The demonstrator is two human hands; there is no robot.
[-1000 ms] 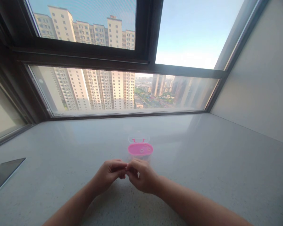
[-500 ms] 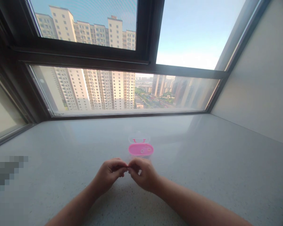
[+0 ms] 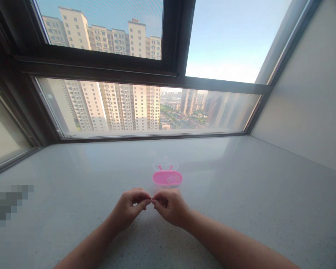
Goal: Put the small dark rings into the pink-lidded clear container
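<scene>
My left hand (image 3: 128, 209) and my right hand (image 3: 170, 206) meet just above the pale stone sill (image 3: 240, 194). Both are closed in a pinch, fingertips touching at the middle. Whatever sits between the fingertips is too small to name. Just beyond my hands stands a small pink oval box (image 3: 167, 178) with its clear lid (image 3: 165, 164) tipped open behind it. Small pieces lie inside the box.
A wide window (image 3: 145, 108) runs along the back edge of the sill, looking out on tall buildings. A plain wall (image 3: 310, 104) closes the right side. A blurred dark flat object (image 3: 5, 205) lies at the left edge.
My hands have shifted slightly apart, so that only the fingertips meet now. The pink box has not moved.
</scene>
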